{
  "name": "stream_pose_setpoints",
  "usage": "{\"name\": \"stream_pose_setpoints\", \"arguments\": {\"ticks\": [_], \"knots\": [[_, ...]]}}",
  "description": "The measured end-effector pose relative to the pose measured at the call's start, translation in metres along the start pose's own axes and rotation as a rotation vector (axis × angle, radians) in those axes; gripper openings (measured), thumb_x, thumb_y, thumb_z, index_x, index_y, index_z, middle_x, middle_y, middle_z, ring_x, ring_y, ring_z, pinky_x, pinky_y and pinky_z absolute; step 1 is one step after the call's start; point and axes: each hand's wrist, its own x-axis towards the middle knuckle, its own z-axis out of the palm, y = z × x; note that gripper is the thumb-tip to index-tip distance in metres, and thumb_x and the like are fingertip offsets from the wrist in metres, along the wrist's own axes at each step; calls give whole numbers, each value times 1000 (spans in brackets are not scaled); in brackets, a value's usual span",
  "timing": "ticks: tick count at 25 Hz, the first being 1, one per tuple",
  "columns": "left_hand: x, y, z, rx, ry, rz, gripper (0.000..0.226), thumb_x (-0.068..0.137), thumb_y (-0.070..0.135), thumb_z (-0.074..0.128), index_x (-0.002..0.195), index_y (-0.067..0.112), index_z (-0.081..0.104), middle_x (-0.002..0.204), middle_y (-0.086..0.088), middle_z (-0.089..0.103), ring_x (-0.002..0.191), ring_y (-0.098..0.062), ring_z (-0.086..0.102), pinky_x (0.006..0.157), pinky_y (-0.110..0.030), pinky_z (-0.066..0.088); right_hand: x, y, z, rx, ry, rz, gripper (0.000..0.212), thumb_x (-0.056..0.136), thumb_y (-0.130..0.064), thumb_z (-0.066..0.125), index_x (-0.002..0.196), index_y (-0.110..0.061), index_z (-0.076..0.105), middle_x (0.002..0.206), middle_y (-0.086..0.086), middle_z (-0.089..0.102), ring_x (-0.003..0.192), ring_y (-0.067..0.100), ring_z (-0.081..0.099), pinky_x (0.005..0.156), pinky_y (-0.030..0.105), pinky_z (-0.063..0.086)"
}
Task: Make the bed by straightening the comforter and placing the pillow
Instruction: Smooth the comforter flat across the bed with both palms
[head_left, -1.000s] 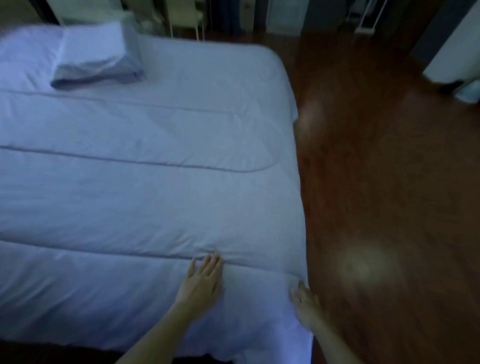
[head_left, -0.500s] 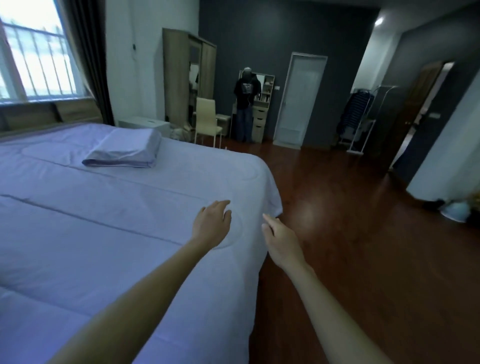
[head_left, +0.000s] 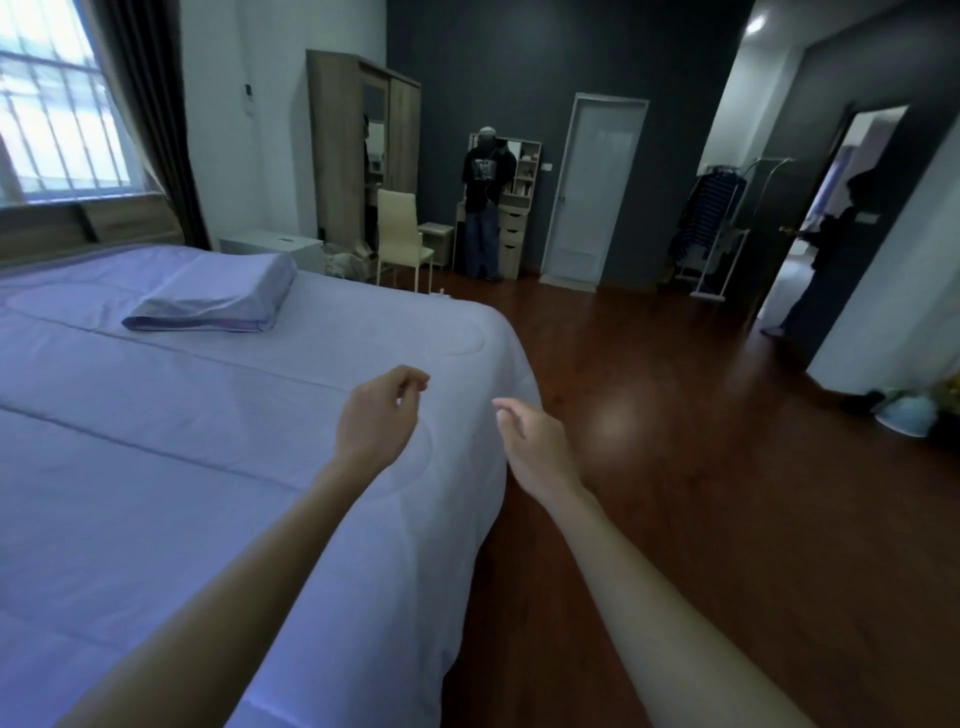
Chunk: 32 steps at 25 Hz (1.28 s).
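a second ago both hands were pressed flat on the comforter (head_left: 218, 467) near the foot edge of the bed; now they have lifted clear and the view has swung up from the bed to take in the whole room. the left hand (head_left: 376, 418) hovers above the comforter with fingers loosely curled, gripping nothing. the right hand (head_left: 535, 447) hangs just off the bed's side edge, over the floor (head_left: 701, 493), half curled and empty too. judging by this, the smoothing pass at this corner is finished and the person is checking the result or about to move on.

the comforter lies flat under and ahead of the left hand, its stitched seams running straight, with only soft ripples where it drapes over the corner beyond the right hand. the pillow (head_left: 218, 296) sits well ahead and to the left of the left hand, up toward the headboard (head_left: 88, 228), a little skewed; it probably still wants squaring up.

past the hands, the room is dim: a window (head_left: 57, 104) far left, a wardrobe (head_left: 358, 150), a chair (head_left: 400, 234), a standing person (head_left: 485, 202) by a dresser, a door (head_left: 597, 192), a clothes rack (head_left: 722, 223), and another person (head_left: 831, 249) in the doorway far right.
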Motion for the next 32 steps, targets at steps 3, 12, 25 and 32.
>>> {"name": "stream_pose_setpoints", "arguments": {"ticks": [3,12,25,32], "knots": [[32,-1,24,-44,7,-40,23,93,21,46,97,30,67,96,14,71,96,-11,66,84,-36,54,43,18,-10,18,16,-73,33,98,-27,42,117,-18,67,118,-3,68,109,13,61,90,23,46],[197,22,110,-205,131,-44,25,95,20,40,90,24,63,67,6,68,67,-12,66,65,-36,54,235,57,-23,104,66,-143,32,96,-24,42,96,-16,72,95,-7,72,90,6,65,82,26,53],[304,-140,87,47,417,-357,26,93,20,41,85,28,64,63,7,68,64,-8,66,72,-36,56,434,29,191,296,-299,-290,33,92,-27,41,87,-19,73,83,-11,71,81,7,66,79,35,57],[320,-233,100,168,637,-642,24,93,20,42,90,25,65,66,10,69,68,-11,68,74,-41,56,498,9,326,350,-681,-491,30,88,-22,44,83,-22,73,80,-9,72,79,13,68,78,39,56]]}}
